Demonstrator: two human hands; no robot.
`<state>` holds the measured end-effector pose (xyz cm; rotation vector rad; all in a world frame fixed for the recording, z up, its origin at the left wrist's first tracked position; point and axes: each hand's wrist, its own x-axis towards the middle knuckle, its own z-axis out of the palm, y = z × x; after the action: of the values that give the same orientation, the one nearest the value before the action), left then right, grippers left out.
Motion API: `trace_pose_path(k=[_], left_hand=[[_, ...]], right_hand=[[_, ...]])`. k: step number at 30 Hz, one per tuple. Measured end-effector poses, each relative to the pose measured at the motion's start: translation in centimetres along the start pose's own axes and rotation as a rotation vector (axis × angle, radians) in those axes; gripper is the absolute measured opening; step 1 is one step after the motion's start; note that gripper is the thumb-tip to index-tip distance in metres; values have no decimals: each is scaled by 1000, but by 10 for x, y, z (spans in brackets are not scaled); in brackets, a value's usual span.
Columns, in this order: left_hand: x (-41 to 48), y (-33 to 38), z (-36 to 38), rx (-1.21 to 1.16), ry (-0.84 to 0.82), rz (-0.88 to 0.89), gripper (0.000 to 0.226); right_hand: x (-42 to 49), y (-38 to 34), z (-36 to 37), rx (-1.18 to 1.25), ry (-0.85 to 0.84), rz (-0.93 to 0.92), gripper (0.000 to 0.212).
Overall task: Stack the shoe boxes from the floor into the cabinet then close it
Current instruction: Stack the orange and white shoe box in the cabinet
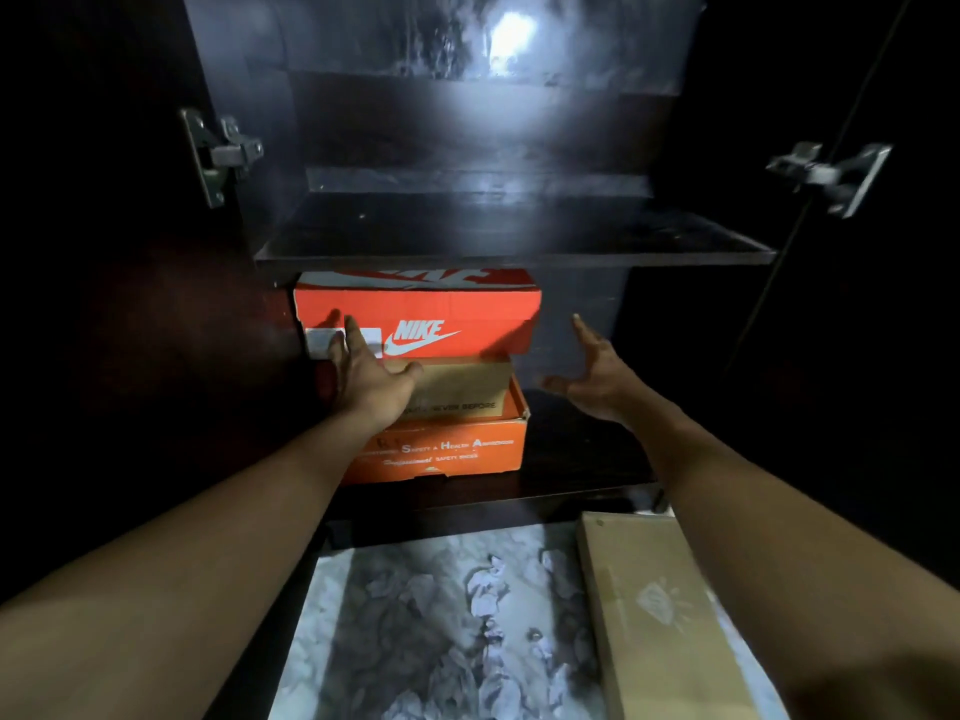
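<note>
An orange Nike shoe box [467,304] sits on top of a second orange box [457,449] with a brown lid, both on the left of the dark cabinet's lower shelf [582,459]. My left hand [363,376] lies flat with spread fingers against the front left of the Nike box. To the right of the boxes my right hand [592,376] hovers open, touching nothing. A brown cardboard shoe box [654,615] lies on the marble floor at the lower right.
An upper shelf [514,241] spans the cabinet just above the Nike box. Both doors stand open, with metal hinges at left [223,153] and right [826,174]. The marble floor [441,631] stretches in front of the cabinet.
</note>
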<state>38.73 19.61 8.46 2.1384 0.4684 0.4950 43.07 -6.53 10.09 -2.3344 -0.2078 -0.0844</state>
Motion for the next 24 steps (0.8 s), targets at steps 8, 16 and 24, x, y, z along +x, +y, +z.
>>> trace_pose_path(k=[8,16,24], left_hand=[[-114,88,-37,14,-220,137,113],[-217,179,-64,-5,-421,344,111],[-298,186,-15,-40,-646,470,116]], right_hand=[[-126,-23,-133,-166,-26,114,106],[-246,-39,-220,-266,96,108,106],[-331,-8,-239,-332,88,262,106]])
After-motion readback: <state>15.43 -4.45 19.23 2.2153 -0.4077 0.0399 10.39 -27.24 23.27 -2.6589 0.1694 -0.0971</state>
